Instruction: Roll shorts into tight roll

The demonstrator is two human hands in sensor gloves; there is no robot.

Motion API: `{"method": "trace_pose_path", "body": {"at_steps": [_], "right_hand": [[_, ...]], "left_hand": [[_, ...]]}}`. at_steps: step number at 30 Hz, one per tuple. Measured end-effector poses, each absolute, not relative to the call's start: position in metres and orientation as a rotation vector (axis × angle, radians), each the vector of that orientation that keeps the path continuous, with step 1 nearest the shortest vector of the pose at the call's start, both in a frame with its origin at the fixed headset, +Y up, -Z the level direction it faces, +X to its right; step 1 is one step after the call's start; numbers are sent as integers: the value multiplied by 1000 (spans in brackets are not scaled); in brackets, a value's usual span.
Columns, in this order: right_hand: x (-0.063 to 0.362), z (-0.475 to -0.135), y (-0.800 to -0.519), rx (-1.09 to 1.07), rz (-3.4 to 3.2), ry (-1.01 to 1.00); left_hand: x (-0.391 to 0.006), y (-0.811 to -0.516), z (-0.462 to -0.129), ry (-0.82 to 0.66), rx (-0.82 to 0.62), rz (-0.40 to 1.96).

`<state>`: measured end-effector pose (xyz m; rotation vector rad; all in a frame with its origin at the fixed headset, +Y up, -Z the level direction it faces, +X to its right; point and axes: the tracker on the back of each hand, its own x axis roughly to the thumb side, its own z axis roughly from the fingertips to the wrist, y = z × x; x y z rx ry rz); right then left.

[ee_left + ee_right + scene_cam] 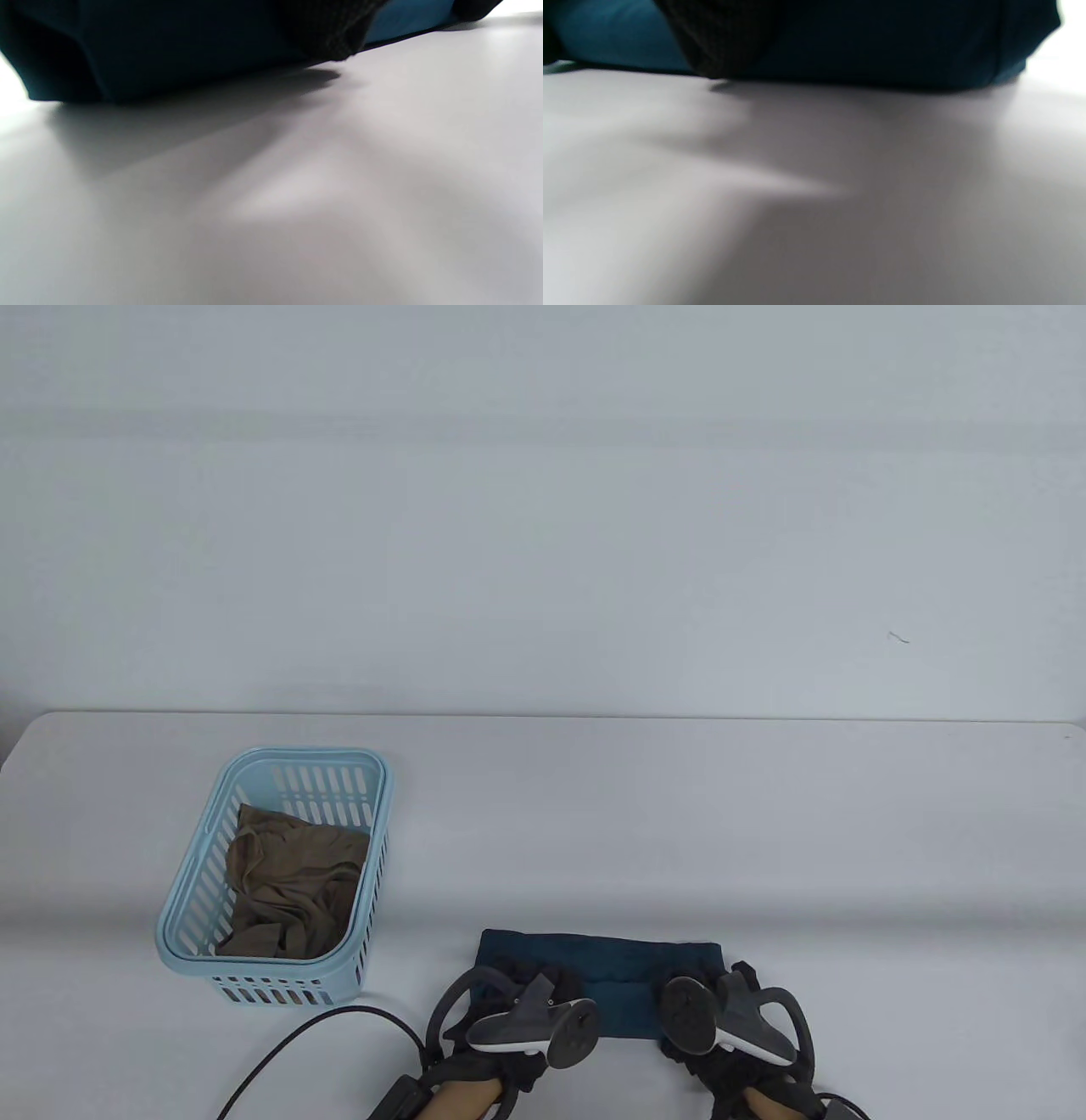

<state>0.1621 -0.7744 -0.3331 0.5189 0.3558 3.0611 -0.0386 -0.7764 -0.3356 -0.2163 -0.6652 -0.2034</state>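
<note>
Down at the near edge of the white table (594,814), teal shorts (624,976), folded flat into a wide band. Left hand (517,1022) on the band's left end, right hand (721,1014) on its right end, each under a grey tracker that hides most of the glove. Cannot tell from the table view whether fingers lie spread, pressed together or pinching cloth. Well to the left, a light blue slotted basket (191,899) holding a crumpled olive-brown garment (288,891). Near the bottom edge, a black cable (297,1044) curving across the table toward the left hand.

Seen from the left wrist: dark teal shorts (169,46) filling the top, lower edge lifted slightly off the tabletop (297,212) with a shadow beneath. A black gloved finger (335,29) lying against the cloth; curled round it or merely pressing, cannot tell.

Seen from the right wrist: much the same, mirrored. Shorts (882,42) across the top, blurred. A black gloved finger (721,38) touching the fabric's lower edge just above the table (814,212). Grip impossible to judge.
</note>
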Motion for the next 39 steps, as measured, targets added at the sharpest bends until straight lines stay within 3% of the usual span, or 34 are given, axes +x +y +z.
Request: {"method": "trace_pose_path", "body": {"at_steps": [6, 14, 26, 34, 39], "right_hand": [[172, -338, -764, 457, 2903, 463], [188, -344, -764, 361, 2608, 626], [183, -353, -764, 210, 2808, 447], [182, -365, -779, 111, 2843, 452], [184, -366, -783, 96, 2851, 418]], "left_hand": [[-50, -759, -343, -623, -261, -4], [-67, -755, -350, -554, -422, 242], [-51, -757, -362, -431, -383, 33], [-42, -770, -378, -346, -364, -128], [-48, -772, -380, -335, -362, -76]]}}
